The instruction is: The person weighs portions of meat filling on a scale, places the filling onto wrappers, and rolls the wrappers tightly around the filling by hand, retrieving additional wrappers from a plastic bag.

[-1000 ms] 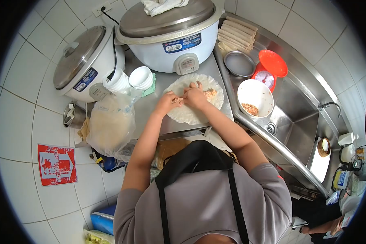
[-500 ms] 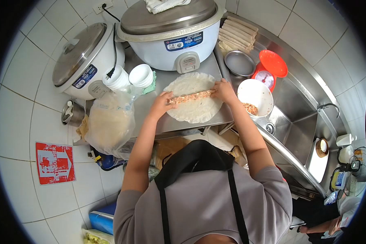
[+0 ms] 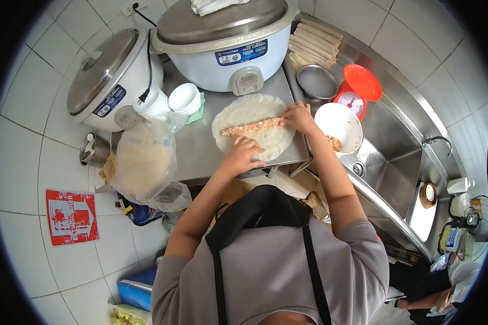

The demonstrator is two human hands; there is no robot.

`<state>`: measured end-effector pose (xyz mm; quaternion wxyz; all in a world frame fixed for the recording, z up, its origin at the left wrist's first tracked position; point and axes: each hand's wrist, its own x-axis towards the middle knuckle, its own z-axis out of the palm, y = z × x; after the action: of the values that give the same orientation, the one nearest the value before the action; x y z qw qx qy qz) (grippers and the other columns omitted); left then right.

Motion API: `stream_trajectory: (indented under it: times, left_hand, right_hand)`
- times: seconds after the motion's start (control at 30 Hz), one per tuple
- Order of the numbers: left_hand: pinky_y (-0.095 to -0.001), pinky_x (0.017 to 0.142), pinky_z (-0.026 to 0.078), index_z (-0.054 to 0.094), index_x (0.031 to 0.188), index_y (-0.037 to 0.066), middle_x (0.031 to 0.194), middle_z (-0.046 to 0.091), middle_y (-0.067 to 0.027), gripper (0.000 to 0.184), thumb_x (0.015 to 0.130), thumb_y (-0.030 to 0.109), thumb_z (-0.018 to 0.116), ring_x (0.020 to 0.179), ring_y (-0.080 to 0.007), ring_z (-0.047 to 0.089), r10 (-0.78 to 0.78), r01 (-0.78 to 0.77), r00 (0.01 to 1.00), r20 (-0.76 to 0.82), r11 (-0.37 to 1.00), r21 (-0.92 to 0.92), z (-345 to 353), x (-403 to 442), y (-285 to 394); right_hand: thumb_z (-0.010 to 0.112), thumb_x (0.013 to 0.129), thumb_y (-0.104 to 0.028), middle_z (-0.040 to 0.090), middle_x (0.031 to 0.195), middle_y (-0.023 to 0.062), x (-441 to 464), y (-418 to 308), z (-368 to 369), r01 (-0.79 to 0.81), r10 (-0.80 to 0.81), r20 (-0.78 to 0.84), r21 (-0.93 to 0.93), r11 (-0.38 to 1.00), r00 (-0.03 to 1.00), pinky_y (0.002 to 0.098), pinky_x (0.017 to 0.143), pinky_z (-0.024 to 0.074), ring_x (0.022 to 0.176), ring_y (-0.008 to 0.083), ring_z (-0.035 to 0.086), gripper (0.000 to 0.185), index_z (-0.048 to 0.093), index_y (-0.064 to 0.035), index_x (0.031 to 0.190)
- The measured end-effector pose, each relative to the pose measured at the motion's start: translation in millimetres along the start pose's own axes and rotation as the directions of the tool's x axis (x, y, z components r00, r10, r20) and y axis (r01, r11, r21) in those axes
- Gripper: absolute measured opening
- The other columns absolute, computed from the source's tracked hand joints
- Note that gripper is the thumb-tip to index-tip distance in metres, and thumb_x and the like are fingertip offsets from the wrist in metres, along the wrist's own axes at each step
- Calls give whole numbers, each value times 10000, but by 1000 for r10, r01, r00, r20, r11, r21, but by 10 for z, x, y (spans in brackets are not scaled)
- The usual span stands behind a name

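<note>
A round, pale, thin wrapper (image 3: 238, 111) lies flat on the metal table. Across its middle runs a long strip of orange-pink minced filling (image 3: 255, 127). My left hand (image 3: 243, 155) is over the wrapper's near edge, fingers apart and below the strip, holding nothing that shows. At the strip's right end, the curled fingers of my right hand (image 3: 298, 116) are pressed together on the filling. Just right of that hand stands a white bowl (image 3: 339, 119) with more of the mince (image 3: 333, 143) inside.
Two rice cookers (image 3: 217, 59) stand behind. White cups (image 3: 184, 99) and a plastic bag of wrappers (image 3: 145, 157) are to the left. Rolled wrappers (image 3: 314, 40), a metal pan (image 3: 317, 81) and a red scale (image 3: 351, 103) sit near the sink (image 3: 390, 162). Another person's arm (image 3: 431, 299) shows lower right.
My left hand has left the strip's left end and moved right and toward me, to the wrapper's near edge. My right hand stays at the strip's right end.
</note>
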<state>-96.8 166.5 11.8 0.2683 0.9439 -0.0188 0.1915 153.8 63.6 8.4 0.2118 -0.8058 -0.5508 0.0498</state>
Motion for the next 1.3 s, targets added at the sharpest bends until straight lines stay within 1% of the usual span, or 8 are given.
stream_trajectory:
  times: [0.2, 0.3, 0.43, 0.53, 0.63, 0.83, 0.97, 1.3]
  left_hand:
    - [-377, 946, 306, 644, 787, 105, 807, 580, -19, 151, 717, 229, 695, 866, -183, 540, 15, -15, 1000, 0, 992, 123, 106, 21, -19]
    - [-372, 936, 333, 623, 779, 81, 794, 588, -37, 144, 729, 201, 685, 863, -191, 553, -62, 70, 994, -94, 994, 85, 104, 83, -56]
    - [-369, 836, 427, 599, 804, 31, 814, 610, -86, 180, 740, 178, 679, 836, -253, 579, -389, 288, 901, -192, 867, -406, 83, 190, -78]
    - [-361, 727, 471, 576, 822, -17, 807, 613, -133, 230, 749, 177, 675, 781, -300, 587, -161, 142, 933, -323, 986, -82, -35, 220, -77]
    - [-356, 665, 464, 583, 822, -20, 745, 602, -154, 244, 739, 188, 682, 716, -308, 588, -217, 211, 952, -214, 976, -48, -207, 230, -442]
    - [-388, 679, 452, 648, 834, 22, 789, 619, -197, 202, 717, 183, 685, 758, -349, 597, -549, 549, 836, -10, 836, -7, -589, 681, -826]
    - [-391, 663, 448, 651, 847, 26, 789, 612, -201, 229, 718, 212, 680, 739, -347, 592, -559, 558, 826, -77, 829, -34, -416, 746, -1269]
    - [-373, 761, 458, 652, 935, 17, 909, 642, -186, 397, 861, 384, 519, 850, -322, 609, -673, 666, 737, -58, 738, -106, -372, 790, -1505]
  right_hand:
    - [776, 579, -339, 597, 991, 63, -192, -153, -357, -6, 25, -59, 297, 955, 998, 431, 931, 283, 1055, 267, 437, 443, 692, -139, 965]
    - [769, 604, -293, 594, 984, 72, -360, -180, -333, 266, -301, 76, 302, 916, 950, 407, 916, 301, 1028, 273, 447, 380, 694, -128, 938]
    - [717, 670, -164, 634, 881, 85, -336, -262, -165, 204, -214, 27, 214, 955, 976, 424, 858, 359, 967, 282, 497, 169, 673, -75, 807]
    - [683, 697, -129, 639, 802, 106, -154, -344, -244, 84, -83, -19, 328, 941, 996, 374, 753, 431, 833, 289, 568, 123, 653, -44, 782]
    - [657, 712, -104, 628, 778, 141, 82, -286, -168, 132, -97, -102, 416, 900, 990, 352, 645, 458, 699, 313, 594, 109, 645, -25, 787]
    - [594, 741, -39, 624, 853, 162, 566, -216, 7, 65, -32, -129, 264, 962, 991, 364, 707, 460, 773, 325, 586, 137, 647, -3, 861]
    - [545, 720, -16, 601, 958, 149, 564, -300, 221, 194, -178, -450, -10, 981, 875, 387, 785, 461, 882, 324, 571, 252, 631, -6, 956]
    - [545, 778, -127, 591, 899, 149, 464, -1016, 679, 309, -297, -93, 149, 939, 950, 407, 787, 454, 895, 329, 552, 152, 615, -9, 843]
